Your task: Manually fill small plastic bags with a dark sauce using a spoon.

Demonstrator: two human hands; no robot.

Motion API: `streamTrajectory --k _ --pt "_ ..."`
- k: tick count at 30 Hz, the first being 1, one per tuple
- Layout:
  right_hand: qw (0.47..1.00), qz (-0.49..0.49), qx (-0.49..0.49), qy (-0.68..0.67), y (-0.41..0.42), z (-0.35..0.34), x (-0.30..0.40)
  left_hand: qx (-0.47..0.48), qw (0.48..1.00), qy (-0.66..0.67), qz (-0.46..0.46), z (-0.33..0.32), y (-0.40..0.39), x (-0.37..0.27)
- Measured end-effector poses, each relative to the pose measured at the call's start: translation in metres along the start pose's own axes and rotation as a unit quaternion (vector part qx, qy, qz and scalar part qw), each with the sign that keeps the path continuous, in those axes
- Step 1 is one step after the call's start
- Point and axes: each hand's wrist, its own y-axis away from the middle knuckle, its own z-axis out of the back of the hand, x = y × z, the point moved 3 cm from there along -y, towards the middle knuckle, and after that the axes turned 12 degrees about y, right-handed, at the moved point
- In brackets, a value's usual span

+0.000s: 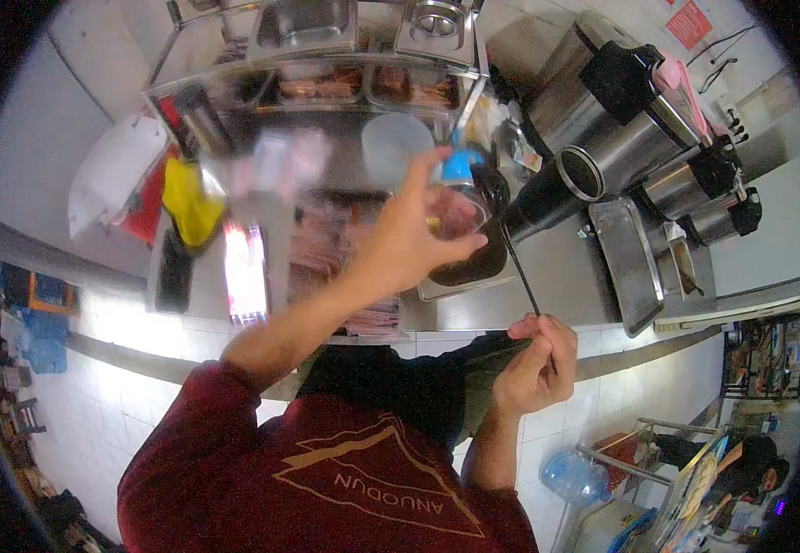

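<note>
My right hand (541, 359) grips the thin dark handle of a ladle (523, 273) in front of the counter edge. The ladle's dark head is at the handle's far end, beside my left hand. Around a small clear plastic container (477, 209), my left hand (417, 231) curves with thumb and fingers; motion blurs it, and the contents are hard to make out. Below that hand sits a pan of dark sauce or liquid (472, 266), partly hidden by the hand. A blue object (460, 166) lies just beyond my fingers.
Stacked pinkish packets (317, 242) lie left of the pan, near a lit phone (246, 273) and a yellow cloth or bag (189, 207). A black cylinder (555, 197), steel urns (621, 131) and a metal tray (628, 266) stand right. A rack (317, 59) holds steel pans behind.
</note>
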Motion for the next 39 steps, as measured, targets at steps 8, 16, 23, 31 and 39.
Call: streamTrajectory --k 8,16,23,31,39 --pt "0.991 -0.102 -0.007 -0.09 0.004 -0.004 -0.006 0.001 1.0 -0.007 -0.017 0.001 0.0 0.003" --pt "0.921 -0.309 -0.099 -0.215 0.0 -0.012 -0.024 -0.022 0.999 0.001 -0.027 0.012 0.007 0.006" --pt "0.938 -0.077 0.159 0.299 -0.005 -0.036 -0.025 -0.014 0.999 0.019 -0.041 0.014 0.044 -0.018" --pt "0.973 -0.002 0.186 0.133 0.019 -0.019 0.018 0.025 0.996 0.08 -0.012 -0.019 0.08 -0.01" --pt "0.952 -0.178 0.237 -0.081 0.016 -0.008 0.017 0.057 0.997 0.028 -0.047 0.008 0.094 -0.017"
